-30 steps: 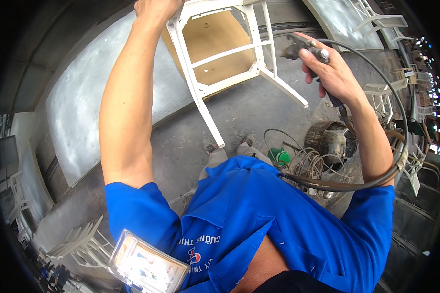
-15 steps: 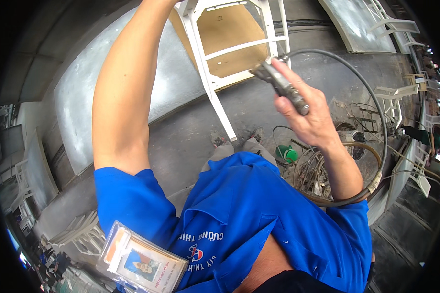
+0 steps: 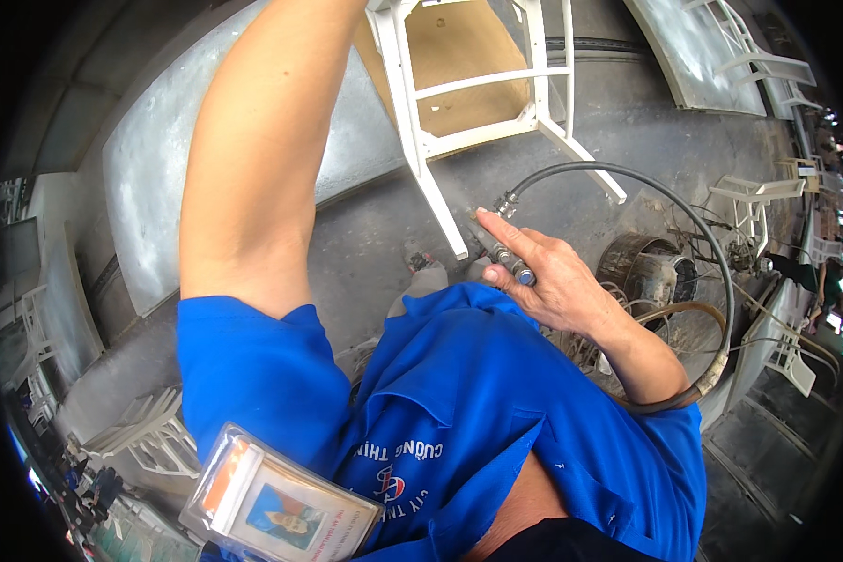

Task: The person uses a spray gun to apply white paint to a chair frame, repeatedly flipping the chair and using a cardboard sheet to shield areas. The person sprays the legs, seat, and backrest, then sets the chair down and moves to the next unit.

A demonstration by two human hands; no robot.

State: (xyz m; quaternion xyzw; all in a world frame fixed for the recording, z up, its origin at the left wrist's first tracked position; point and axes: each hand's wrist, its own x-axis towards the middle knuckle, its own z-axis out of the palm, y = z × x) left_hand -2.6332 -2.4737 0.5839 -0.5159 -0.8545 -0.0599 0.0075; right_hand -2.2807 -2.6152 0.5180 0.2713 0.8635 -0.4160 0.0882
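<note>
My left arm (image 3: 253, 140) stretches up past the top edge, beside a white chair frame (image 3: 437, 211), and the hand itself is out of the picture. The chair's legs and crossbars show, two legs pointing toward me. My right hand (image 3: 562, 290) is closed round a metal spray gun (image 3: 506, 258), held low in front of my waist near the tip of one chair leg. From the gun a black hose (image 3: 646, 174) arches right and loops back behind my right forearm. A brown board (image 3: 468, 56) lies behind the chair frame.
A large grey panel (image 3: 361, 140) stands left of the chair. On the right floor are a paint-crusted round pot (image 3: 632, 262) and coiled hoses (image 3: 712, 314). More white chairs (image 3: 759, 192) stand far right, others (image 3: 150, 436) lower left.
My right hand has brought the spray gun down toward my waist, turning it. The chair frame appears shifted right, and its right leg, hidden before behind the hand, now shows.
</note>
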